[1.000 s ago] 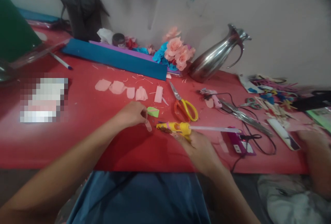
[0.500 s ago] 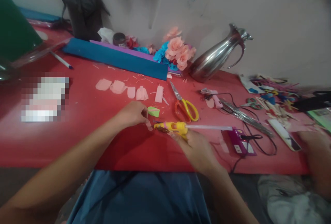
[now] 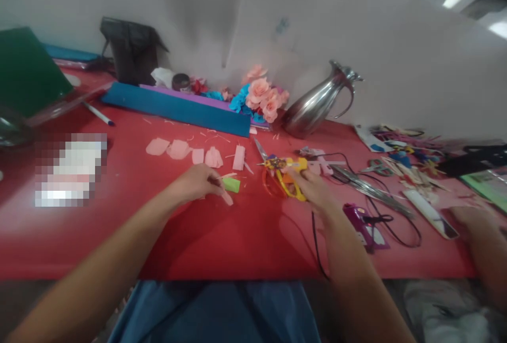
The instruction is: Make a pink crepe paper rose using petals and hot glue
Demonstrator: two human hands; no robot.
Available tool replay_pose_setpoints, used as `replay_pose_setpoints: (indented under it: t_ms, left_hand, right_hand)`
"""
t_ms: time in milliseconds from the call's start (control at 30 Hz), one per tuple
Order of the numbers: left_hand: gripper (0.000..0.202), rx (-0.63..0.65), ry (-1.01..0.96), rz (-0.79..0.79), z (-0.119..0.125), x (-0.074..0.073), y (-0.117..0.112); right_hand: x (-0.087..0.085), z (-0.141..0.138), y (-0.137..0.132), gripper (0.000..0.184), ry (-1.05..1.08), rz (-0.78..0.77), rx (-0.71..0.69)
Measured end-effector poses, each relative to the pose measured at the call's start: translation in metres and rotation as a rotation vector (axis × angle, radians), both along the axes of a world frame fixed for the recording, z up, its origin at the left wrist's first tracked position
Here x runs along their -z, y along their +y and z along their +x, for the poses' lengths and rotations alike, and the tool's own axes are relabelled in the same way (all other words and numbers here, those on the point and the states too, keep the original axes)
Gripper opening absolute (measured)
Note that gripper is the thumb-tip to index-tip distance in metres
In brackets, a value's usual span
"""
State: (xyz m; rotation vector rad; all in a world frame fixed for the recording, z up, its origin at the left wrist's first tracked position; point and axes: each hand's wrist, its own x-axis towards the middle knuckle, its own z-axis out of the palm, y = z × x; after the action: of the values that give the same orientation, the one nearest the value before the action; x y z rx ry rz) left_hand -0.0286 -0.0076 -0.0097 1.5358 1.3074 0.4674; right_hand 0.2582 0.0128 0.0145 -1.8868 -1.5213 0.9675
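Yellow glue gun, gripped in right hand, has just swung away from left hand, now over scissors, nearly at left hand's three o'clock. Nozzle clear of pink strip; gluing seems paused. Left fingers pinch strip at four o'clock; green paper just beside, held or loose cannot tell

Glue gun: yellow, dark-smudged toward the front, held pointing left. Pale-pink strip: narrow, pinched, slanting down rightward; nearer than and left of the glue gun. Bright-green piece: flat, roughly rectangular; also left of the glue gun.
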Motion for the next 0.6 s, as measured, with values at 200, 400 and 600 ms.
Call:
replay_pose_setpoints:
  t_ms: [200, 400, 600]
  left_hand:
    - [0.022, -0.054, -0.094, 0.042, -0.003, -0.001, 0.004]
    - [0.033, -0.14, -0.133, 0.105, 0.0, -0.005, 0.003]
    - [0.036, -0.114, -0.099, 0.251, 0.0, -0.008, 0.001]
  right_hand:
    - [0.007, 0.012, 0.024, 0.044, -0.565, 0.003, -0.047]
    - [-0.001, 0.009, 0.018, 0.054, -0.856, -0.049, -0.137]
    - [-0.017, -0.044, 0.002, 0.028, -0.78, 0.373, -0.258]
